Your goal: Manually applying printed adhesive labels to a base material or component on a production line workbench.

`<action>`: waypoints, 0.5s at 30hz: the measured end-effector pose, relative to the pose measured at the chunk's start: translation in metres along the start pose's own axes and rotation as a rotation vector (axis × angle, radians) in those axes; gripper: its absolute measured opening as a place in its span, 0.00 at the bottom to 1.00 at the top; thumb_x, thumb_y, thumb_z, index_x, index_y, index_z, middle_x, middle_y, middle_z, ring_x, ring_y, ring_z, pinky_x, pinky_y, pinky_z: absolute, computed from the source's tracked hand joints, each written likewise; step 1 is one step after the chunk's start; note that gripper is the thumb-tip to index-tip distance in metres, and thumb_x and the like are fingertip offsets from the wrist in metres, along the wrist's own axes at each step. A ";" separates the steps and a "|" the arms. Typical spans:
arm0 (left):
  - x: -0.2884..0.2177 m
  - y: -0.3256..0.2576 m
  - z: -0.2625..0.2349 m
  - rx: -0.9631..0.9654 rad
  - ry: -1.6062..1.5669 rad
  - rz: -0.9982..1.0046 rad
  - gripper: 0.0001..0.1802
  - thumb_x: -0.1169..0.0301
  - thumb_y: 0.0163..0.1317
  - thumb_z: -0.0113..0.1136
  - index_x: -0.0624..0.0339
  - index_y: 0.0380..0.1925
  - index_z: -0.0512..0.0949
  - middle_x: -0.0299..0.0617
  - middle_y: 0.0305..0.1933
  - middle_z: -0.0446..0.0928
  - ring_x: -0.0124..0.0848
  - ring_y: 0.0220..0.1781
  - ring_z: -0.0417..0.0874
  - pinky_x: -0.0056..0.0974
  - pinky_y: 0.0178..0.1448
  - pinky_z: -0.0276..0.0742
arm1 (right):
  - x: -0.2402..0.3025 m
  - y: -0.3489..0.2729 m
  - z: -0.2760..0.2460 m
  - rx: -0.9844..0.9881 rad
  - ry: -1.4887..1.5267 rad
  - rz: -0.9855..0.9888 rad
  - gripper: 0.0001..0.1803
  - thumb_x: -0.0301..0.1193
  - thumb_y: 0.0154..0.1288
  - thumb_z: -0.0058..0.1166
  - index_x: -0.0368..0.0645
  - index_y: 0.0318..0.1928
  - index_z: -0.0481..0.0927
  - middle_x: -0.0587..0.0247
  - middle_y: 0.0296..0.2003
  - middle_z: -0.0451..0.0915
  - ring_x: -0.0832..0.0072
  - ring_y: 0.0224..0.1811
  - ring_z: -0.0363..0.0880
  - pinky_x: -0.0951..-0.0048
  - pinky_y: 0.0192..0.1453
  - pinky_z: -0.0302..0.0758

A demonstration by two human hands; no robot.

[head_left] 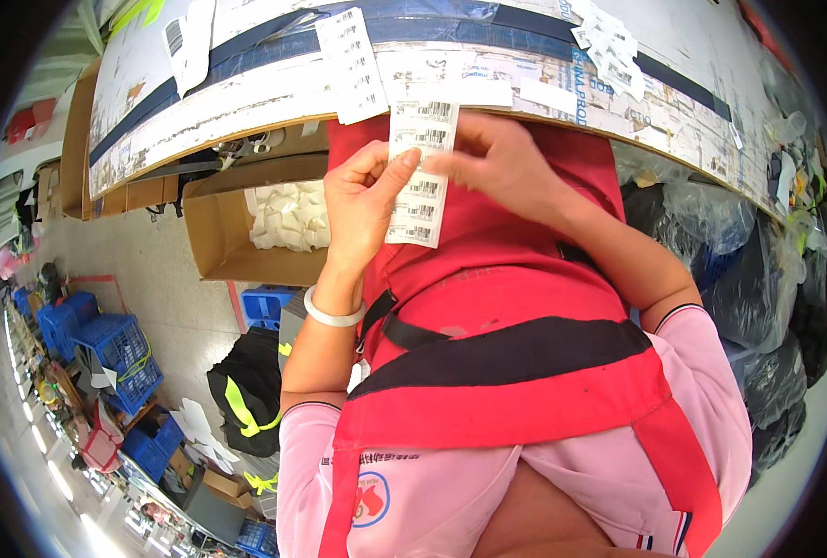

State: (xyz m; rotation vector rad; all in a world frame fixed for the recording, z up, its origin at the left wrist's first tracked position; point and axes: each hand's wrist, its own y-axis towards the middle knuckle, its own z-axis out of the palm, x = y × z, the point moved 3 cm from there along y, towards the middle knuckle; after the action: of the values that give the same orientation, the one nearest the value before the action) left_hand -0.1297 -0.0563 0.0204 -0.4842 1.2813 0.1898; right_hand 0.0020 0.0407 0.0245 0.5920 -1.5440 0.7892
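A long white strip of barcode labels [422,206] hangs upright in front of my red apron, its upper end reaching over the table edge. My left hand [365,191] pinches the strip's left side, thumb lying across its face. At the strip's right edge is my right hand [502,163]; its fingers are blurred and partly behind or beside the strip, so their grip does not show. Another strip of labels [350,70] lies on the table just beyond my left hand.
The worn white tabletop [246,112] carries blue tape, a label sheet [188,46] and a heap of labels [611,51]. An open cardboard box [218,223] with white pieces stands below left. Blue crates [120,358] are farther left; clear plastic bags [748,279] lie at right.
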 end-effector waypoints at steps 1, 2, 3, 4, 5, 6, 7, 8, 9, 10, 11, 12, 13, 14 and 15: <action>0.004 -0.002 -0.003 0.011 0.019 -0.013 0.05 0.74 0.62 0.60 0.66 0.34 0.81 0.26 0.25 0.75 0.12 0.26 0.69 0.21 0.28 0.62 | 0.011 0.001 -0.009 0.013 0.038 0.070 0.14 0.34 0.62 0.59 0.34 0.41 0.80 0.68 0.26 0.77 0.86 0.27 0.70 0.80 0.31 0.70; 0.007 -0.004 -0.006 0.020 0.039 -0.026 0.06 0.74 0.63 0.60 0.66 0.34 0.81 0.27 0.26 0.76 0.12 0.27 0.69 0.21 0.29 0.63 | 0.013 0.004 -0.015 0.010 -0.086 0.079 0.13 0.33 0.63 0.58 0.33 0.38 0.79 0.69 0.26 0.77 0.86 0.28 0.70 0.82 0.33 0.70; 0.009 -0.004 -0.005 0.026 0.039 -0.028 0.06 0.74 0.63 0.60 0.66 0.34 0.81 0.27 0.26 0.76 0.12 0.27 0.69 0.21 0.29 0.63 | 0.013 0.005 -0.015 0.022 -0.031 0.068 0.11 0.32 0.64 0.57 0.35 0.38 0.79 0.70 0.27 0.77 0.87 0.27 0.70 0.83 0.32 0.70; 0.009 -0.004 -0.004 0.034 0.049 0.005 0.06 0.73 0.63 0.60 0.66 0.36 0.81 0.28 0.27 0.77 0.12 0.28 0.70 0.21 0.30 0.64 | 0.012 0.005 -0.014 0.036 0.024 0.055 0.09 0.30 0.64 0.56 0.36 0.39 0.79 0.70 0.27 0.77 0.88 0.27 0.71 0.84 0.32 0.70; 0.008 -0.004 -0.003 0.042 0.061 0.038 0.07 0.73 0.63 0.60 0.66 0.37 0.81 0.29 0.29 0.78 0.12 0.29 0.70 0.21 0.31 0.65 | 0.010 0.005 -0.015 0.034 0.024 0.055 0.09 0.30 0.64 0.56 0.36 0.39 0.79 0.70 0.27 0.77 0.88 0.27 0.71 0.84 0.32 0.70; 0.006 -0.003 -0.003 0.041 0.063 0.040 0.07 0.73 0.63 0.60 0.66 0.37 0.81 0.29 0.29 0.78 0.12 0.29 0.70 0.21 0.31 0.65 | 0.009 0.006 -0.015 0.034 0.011 0.045 0.09 0.30 0.64 0.56 0.36 0.39 0.78 0.70 0.27 0.77 0.87 0.27 0.71 0.83 0.31 0.71; 0.003 -0.002 -0.004 0.009 0.050 0.039 0.08 0.72 0.63 0.60 0.67 0.38 0.81 0.29 0.29 0.77 0.13 0.29 0.70 0.21 0.32 0.64 | 0.008 0.007 -0.014 0.036 -0.002 0.033 0.10 0.30 0.65 0.56 0.35 0.40 0.78 0.70 0.27 0.77 0.87 0.26 0.71 0.83 0.31 0.71; 0.001 -0.001 -0.005 -0.022 0.038 0.039 0.09 0.72 0.64 0.59 0.67 0.40 0.81 0.29 0.29 0.77 0.13 0.30 0.70 0.21 0.32 0.64 | 0.008 0.007 -0.015 0.037 0.000 0.029 0.10 0.30 0.65 0.56 0.35 0.40 0.78 0.70 0.27 0.77 0.87 0.26 0.71 0.83 0.31 0.71; 0.000 0.000 -0.007 -0.032 0.052 0.044 0.09 0.72 0.64 0.59 0.67 0.40 0.81 0.29 0.29 0.77 0.13 0.29 0.69 0.21 0.32 0.63 | 0.008 0.008 -0.015 0.030 0.017 0.049 0.10 0.30 0.65 0.56 0.35 0.41 0.78 0.69 0.27 0.77 0.86 0.26 0.72 0.83 0.31 0.72; 0.001 0.003 -0.010 -0.036 0.058 0.051 0.09 0.72 0.64 0.59 0.67 0.40 0.81 0.29 0.29 0.77 0.13 0.29 0.69 0.21 0.32 0.63 | 0.007 0.008 -0.015 0.022 0.035 0.069 0.10 0.29 0.65 0.56 0.35 0.42 0.77 0.69 0.27 0.77 0.86 0.26 0.73 0.83 0.32 0.72; 0.003 0.006 -0.013 -0.027 0.081 0.060 0.09 0.72 0.64 0.59 0.67 0.39 0.81 0.29 0.30 0.77 0.14 0.29 0.69 0.21 0.33 0.63 | 0.007 0.008 -0.014 0.026 0.037 0.061 0.10 0.29 0.65 0.56 0.35 0.42 0.77 0.69 0.27 0.77 0.86 0.26 0.73 0.83 0.32 0.72; 0.002 0.009 -0.014 -0.016 0.104 0.067 0.09 0.72 0.64 0.60 0.67 0.38 0.82 0.30 0.30 0.78 0.14 0.29 0.69 0.21 0.33 0.64 | 0.007 0.007 -0.015 -0.005 0.079 0.066 0.11 0.29 0.65 0.55 0.34 0.42 0.77 0.68 0.27 0.77 0.85 0.27 0.74 0.83 0.32 0.73; 0.000 0.014 -0.015 -0.017 0.108 0.072 0.09 0.72 0.64 0.60 0.67 0.38 0.82 0.30 0.30 0.78 0.14 0.29 0.69 0.21 0.33 0.64 | 0.007 0.007 -0.016 -0.037 0.120 0.072 0.11 0.29 0.65 0.54 0.33 0.43 0.77 0.67 0.27 0.77 0.84 0.27 0.75 0.82 0.32 0.75; -0.005 0.018 -0.015 -0.026 0.118 0.091 0.08 0.72 0.63 0.60 0.67 0.37 0.82 0.30 0.30 0.78 0.14 0.30 0.70 0.21 0.34 0.64 | 0.008 0.008 -0.018 -0.036 0.121 0.066 0.11 0.29 0.65 0.54 0.33 0.43 0.77 0.67 0.27 0.77 0.84 0.27 0.75 0.82 0.32 0.75; -0.010 0.022 -0.013 -0.034 0.124 0.108 0.08 0.72 0.62 0.61 0.67 0.36 0.82 0.30 0.30 0.78 0.15 0.30 0.70 0.21 0.34 0.65 | 0.009 0.009 -0.021 -0.057 0.141 0.036 0.11 0.28 0.65 0.55 0.33 0.44 0.76 0.66 0.27 0.78 0.85 0.27 0.75 0.83 0.32 0.75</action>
State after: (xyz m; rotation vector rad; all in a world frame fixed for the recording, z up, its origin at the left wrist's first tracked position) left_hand -0.1529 -0.0415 0.0214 -0.4613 1.4288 0.2757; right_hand 0.0068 0.0633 0.0325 0.4587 -1.4464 0.7951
